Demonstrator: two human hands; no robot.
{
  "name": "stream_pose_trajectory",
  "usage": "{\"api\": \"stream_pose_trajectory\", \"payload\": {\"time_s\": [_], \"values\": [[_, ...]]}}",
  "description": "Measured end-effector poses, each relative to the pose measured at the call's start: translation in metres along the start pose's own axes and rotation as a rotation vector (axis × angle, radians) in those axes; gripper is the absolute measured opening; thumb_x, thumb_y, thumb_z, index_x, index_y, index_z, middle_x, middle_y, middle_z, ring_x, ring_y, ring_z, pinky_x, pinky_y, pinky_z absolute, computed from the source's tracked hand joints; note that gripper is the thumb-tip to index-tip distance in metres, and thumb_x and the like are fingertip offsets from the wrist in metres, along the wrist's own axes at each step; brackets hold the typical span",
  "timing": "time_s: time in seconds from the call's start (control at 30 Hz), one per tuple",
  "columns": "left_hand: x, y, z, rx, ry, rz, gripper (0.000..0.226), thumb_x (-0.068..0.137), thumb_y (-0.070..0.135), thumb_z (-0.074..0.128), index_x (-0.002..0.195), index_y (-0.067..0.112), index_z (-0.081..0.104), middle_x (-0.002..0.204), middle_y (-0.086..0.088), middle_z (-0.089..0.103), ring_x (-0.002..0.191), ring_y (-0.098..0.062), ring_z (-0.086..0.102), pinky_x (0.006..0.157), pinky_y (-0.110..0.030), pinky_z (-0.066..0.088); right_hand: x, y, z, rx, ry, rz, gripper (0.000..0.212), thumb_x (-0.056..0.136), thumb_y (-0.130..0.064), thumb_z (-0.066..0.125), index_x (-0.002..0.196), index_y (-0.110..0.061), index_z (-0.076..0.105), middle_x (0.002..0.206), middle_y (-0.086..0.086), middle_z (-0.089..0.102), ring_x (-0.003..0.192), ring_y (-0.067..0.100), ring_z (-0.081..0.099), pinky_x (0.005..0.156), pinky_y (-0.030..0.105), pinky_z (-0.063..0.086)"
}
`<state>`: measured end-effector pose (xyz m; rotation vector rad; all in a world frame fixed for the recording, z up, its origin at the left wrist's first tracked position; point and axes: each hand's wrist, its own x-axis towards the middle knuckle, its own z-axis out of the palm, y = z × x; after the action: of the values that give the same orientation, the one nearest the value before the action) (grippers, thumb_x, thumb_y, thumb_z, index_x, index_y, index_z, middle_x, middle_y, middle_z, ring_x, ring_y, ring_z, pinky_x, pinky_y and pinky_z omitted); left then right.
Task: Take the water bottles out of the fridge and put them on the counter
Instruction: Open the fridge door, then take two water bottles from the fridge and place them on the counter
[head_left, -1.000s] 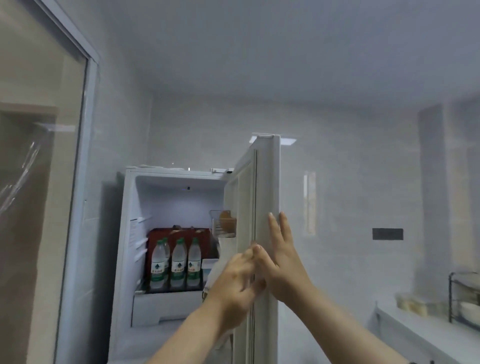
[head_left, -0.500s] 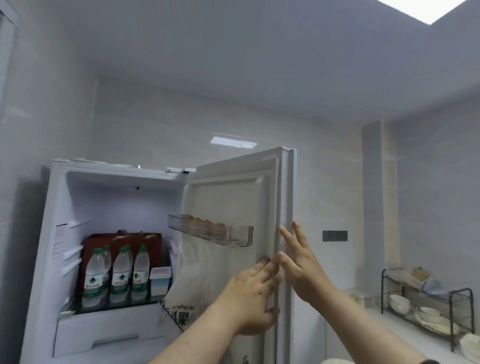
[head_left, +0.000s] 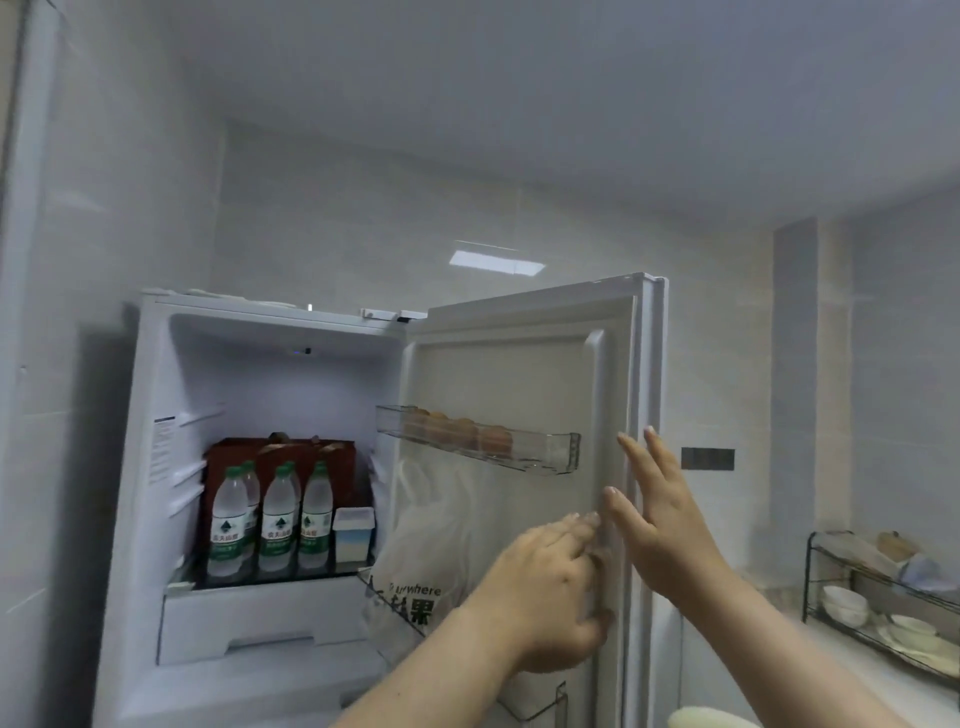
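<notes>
**Water bottles (head_left: 272, 519) stand inside the open fridge (head_left: 130, 519)**

The fridge door (head_left: 509, 374) is swung wide to the right. At far right, the counter (head_left: 831, 660) carries a dish rack (head_left: 883, 587) with bowls. A white plastic bag (head_left: 415, 545) fills the lower door shelf, under an egg tray (head_left: 483, 439). The green-labelled bottles stand upright on the fridge shelf, in front of a red box (head_left: 332, 457). The left hand (head_left: 550, 587) grips the door's free edge with curled fingers. The right hand (head_left: 660, 514) is at the same edge, fingers straight and spread.

Clear plastic water bottles (head_left: 274, 519), glossy white fridge door (head_left: 519, 384), black wire rack (head_left: 878, 597)
</notes>
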<state>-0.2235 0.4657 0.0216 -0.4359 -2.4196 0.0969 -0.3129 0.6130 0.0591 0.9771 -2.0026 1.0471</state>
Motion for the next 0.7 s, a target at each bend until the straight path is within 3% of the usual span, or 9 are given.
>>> {"api": "stream_pose_trajectory", "payload": {"time_s": [0.1, 0.17, 0.27, 0.33, 0.43, 0.53, 0.63, 0.7], "values": [[-0.052, -0.031, -0.028, -0.065, 0.109, -0.157, 0.063, 0.090, 0.048, 0.051, 0.146, 0.018, 0.044, 0.165, -0.006, 0.023, 0.151, -0.020, 0.018, 0.118, -0.034, 0.013, -0.011, -0.051, 0.034, 0.074, 0.102, -0.143, 0.065, 0.088, -0.049, 0.044, 0.146, -0.021, 0.041, 0.160, 0.006, 0.026, 0.147, 0.018, 0.021, 0.114, 0.040, 0.020], [-0.089, -0.060, -0.055, -0.073, 0.164, -0.285, 0.067, 0.094, 0.051, 0.048, 0.153, 0.022, 0.035, 0.165, 0.000, 0.020, 0.151, -0.015, 0.014, 0.119, -0.034, 0.013, -0.015, -0.090, 0.065, 0.132, 0.077, -0.197, 0.065, 0.085, -0.050, 0.042, 0.141, -0.016, 0.048, 0.155, 0.012, 0.036, 0.143, 0.027, 0.030, 0.116, 0.051, 0.021], [-0.129, -0.107, -0.096, -0.063, 0.286, -0.451, 0.072, 0.093, 0.052, 0.046, 0.156, 0.023, 0.026, 0.165, 0.003, 0.018, 0.150, -0.010, 0.011, 0.120, -0.031, 0.011, -0.007, -0.133, 0.103, 0.023, 0.096, -0.165, 0.063, 0.085, -0.044, 0.047, 0.138, -0.010, 0.050, 0.153, 0.020, 0.038, 0.143, 0.037, 0.030, 0.118, 0.058, 0.006], [-0.155, -0.144, -0.116, -0.051, 0.356, -0.513, 0.075, 0.090, 0.055, 0.043, 0.156, 0.023, 0.026, 0.165, 0.001, 0.020, 0.148, -0.006, 0.012, 0.119, -0.030, 0.012, 0.001, -0.157, 0.133, 0.016, 0.154, -0.172, 0.059, 0.083, -0.037, 0.051, 0.134, -0.008, 0.051, 0.152, 0.026, 0.036, 0.142, 0.041, 0.028, 0.117, 0.056, 0.012], [-0.185, -0.201, -0.130, -0.012, 0.440, -0.560, 0.079, 0.087, 0.060, 0.039, 0.155, 0.022, 0.028, 0.164, 0.000, 0.023, 0.145, -0.004, 0.013, 0.116, -0.030, 0.012, 0.009, -0.189, 0.182, 0.134, 0.187, -0.245, 0.057, 0.083, -0.039, 0.047, 0.130, -0.006, 0.052, 0.149, 0.027, 0.039, 0.139, 0.039, 0.029, 0.113, 0.053, 0.022], [-0.210, -0.265, -0.130, 0.012, 0.532, -0.582, 0.079, 0.087, 0.057, 0.041, 0.155, 0.018, 0.028, 0.161, 0.003, 0.024, 0.148, -0.009, 0.016, 0.118, -0.030, 0.015, 0.021, -0.209, 0.247, 0.185, 0.105, -0.299, 0.058, 0.085, -0.039, 0.048, 0.133, -0.005, 0.052, 0.151, 0.024, 0.037, 0.141, 0.038, 0.028, 0.114, 0.054, 0.026], [-0.233, -0.337, -0.116, -0.005, 0.592, -0.570, 0.077, 0.089, 0.055, 0.042, 0.156, 0.022, 0.023, 0.157, 0.013, 0.020, 0.144, 0.013, 0.007, 0.115, -0.012, 0.008, 0.043, -0.220, 0.320, 0.271, 0.063, -0.251, 0.058, 0.085, -0.036, 0.054, 0.137, -0.010, 0.050, 0.154, 0.015, 0.036, 0.144, 0.031, 0.026, 0.114, 0.047, 0.025], [-0.241, -0.375, -0.106, -0.038, 0.604, -0.578, 0.075, 0.090, 0.054, 0.043, 0.156, 0.026, 0.021, 0.158, 0.015, 0.019, 0.142, 0.018, 0.004, 0.109, -0.003, 0.005, 0.058, -0.224, 0.361, 0.307, 0.051, -0.191, 0.059, 0.085, -0.038, 0.053, 0.139, -0.013, 0.048, 0.155, 0.010, 0.035, 0.144, 0.024, 0.025, 0.114, 0.045, 0.027]]}}
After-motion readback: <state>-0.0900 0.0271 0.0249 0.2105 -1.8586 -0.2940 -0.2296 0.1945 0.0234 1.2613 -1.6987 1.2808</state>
